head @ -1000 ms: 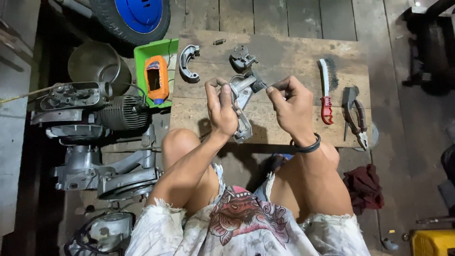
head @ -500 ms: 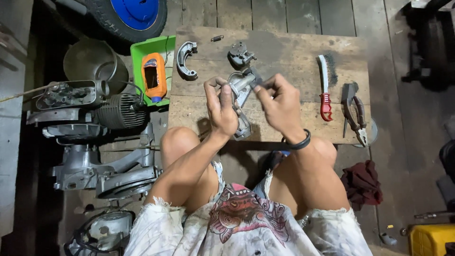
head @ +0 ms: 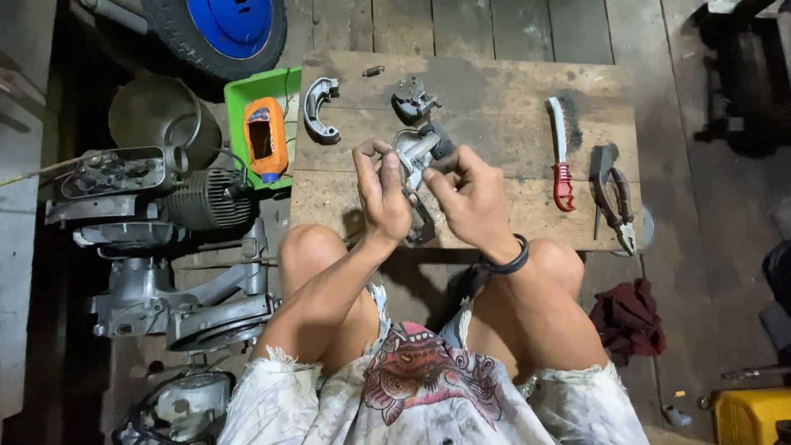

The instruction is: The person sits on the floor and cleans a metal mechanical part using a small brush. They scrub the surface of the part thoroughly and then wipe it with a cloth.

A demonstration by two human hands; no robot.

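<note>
Nearest: both bare knees, frayed pale shorts, person seated at a low worn wooden board (head: 494,82) on the plank floor. Left hand (head: 383,194) is wrapped around a grey cast-metal part with a curved arm and lug (head: 416,152), held up just above the board's near edge; right hand (head: 470,198) has its fingertips pinched on the part's upper right end, next to a dark piece there. Whether anything small sits in that pinch I cannot tell. Part looks rigid, fairly heavy for its size, probably greasy and slippery, edges hard; best gripped around the thick middle body as the left hand has it, not by the thin curved lower arm. Further out on the board: red-handled wire brush (head: 561,156) and dark pliers (head: 614,198) to the right, grey curved brake shoe (head: 317,109) to the left, small dark metal assembly (head: 412,99) just beyond the hands. Left of the board: green plastic tray (head: 239,99) holding an orange bottle (head: 264,136), finned engine cylinder (head: 206,198). Far top left: tyre on a blue wheel (head: 222,25)
</note>
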